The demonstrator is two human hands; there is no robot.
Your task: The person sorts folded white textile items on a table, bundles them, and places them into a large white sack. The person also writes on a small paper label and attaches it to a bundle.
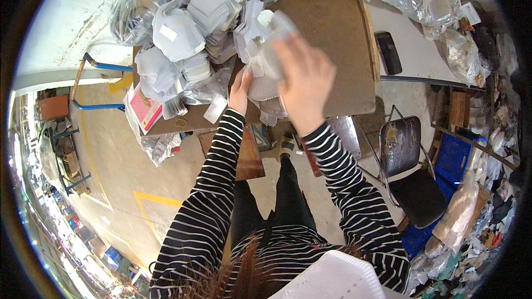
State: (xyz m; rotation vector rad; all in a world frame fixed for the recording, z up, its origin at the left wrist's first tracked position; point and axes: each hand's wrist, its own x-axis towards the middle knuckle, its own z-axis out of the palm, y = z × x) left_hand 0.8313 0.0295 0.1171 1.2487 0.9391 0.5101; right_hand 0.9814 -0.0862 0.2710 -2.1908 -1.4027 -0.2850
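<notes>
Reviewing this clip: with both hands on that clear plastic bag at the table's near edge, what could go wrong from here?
1. The clear bag, held between the left hand and right hand at the brown table edge, could slip and fall to the floor.
2. The heap of white packets beside the left hand looks loosely stacked; a nudge might slide some off, like the bag already overhanging.

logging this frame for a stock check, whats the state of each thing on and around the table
left hand: gripping the clear plastic bag
right hand: on top of the bag, blurred
clear plastic bag: held over the table, partly filled with white pieces
white packets: piled loosely
brown table: partly bare
metal chair: unoccupied
black phone: lying flat
</notes>
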